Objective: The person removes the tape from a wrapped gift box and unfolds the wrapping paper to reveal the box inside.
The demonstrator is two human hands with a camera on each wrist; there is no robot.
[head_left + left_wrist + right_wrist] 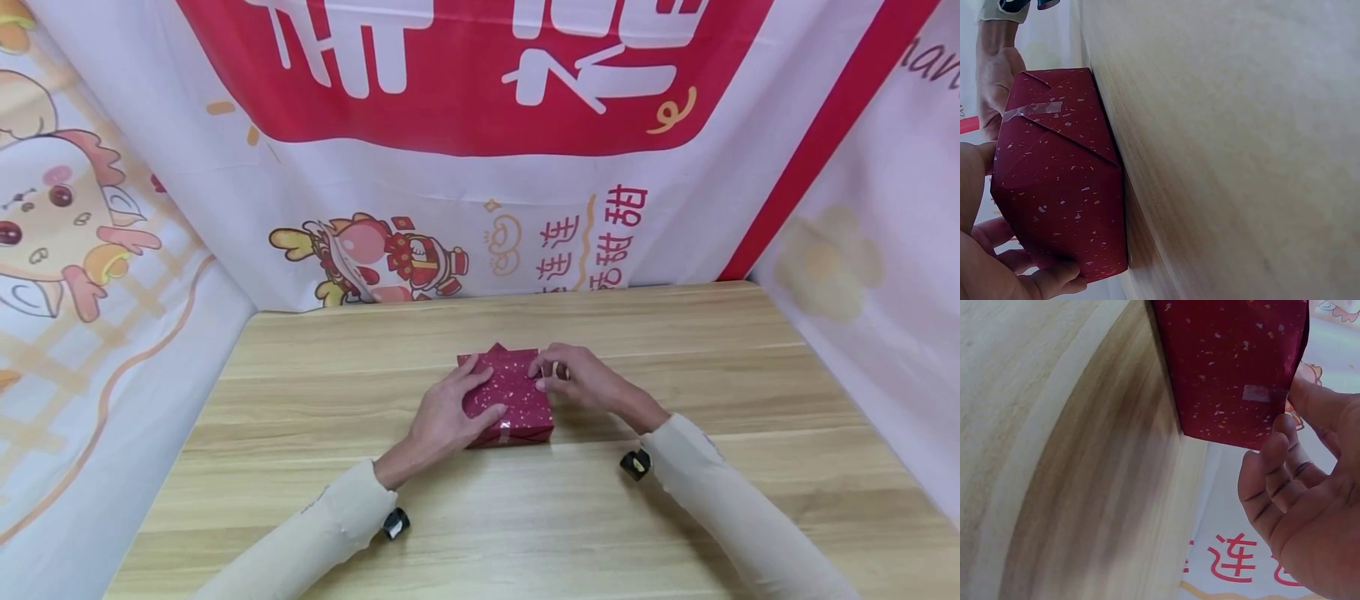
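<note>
A gift box [517, 400] wrapped in dark red, speckled paper lies on the wooden table, with a pointed paper corner sticking out at its far edge. Across the box's left edge, my left hand [447, 412] holds it, with thumb and fingers spread on top. In the left wrist view, bent fingers [1054, 278] of that hand reach onto the side of the box. My right hand [581, 379] pinches at the far right edge with its thumb and bent fingers. Clear tape [1041, 109] crosses the folded front, and another tape piece [1256, 394] lies near my right fingertips.
The wooden table [315, 400] reaches a printed cloth backdrop [480, 183] behind the box. More printed cloth [90, 333] hangs along the left and right sides. Small black devices [636, 464] sit at both cream sleeves.
</note>
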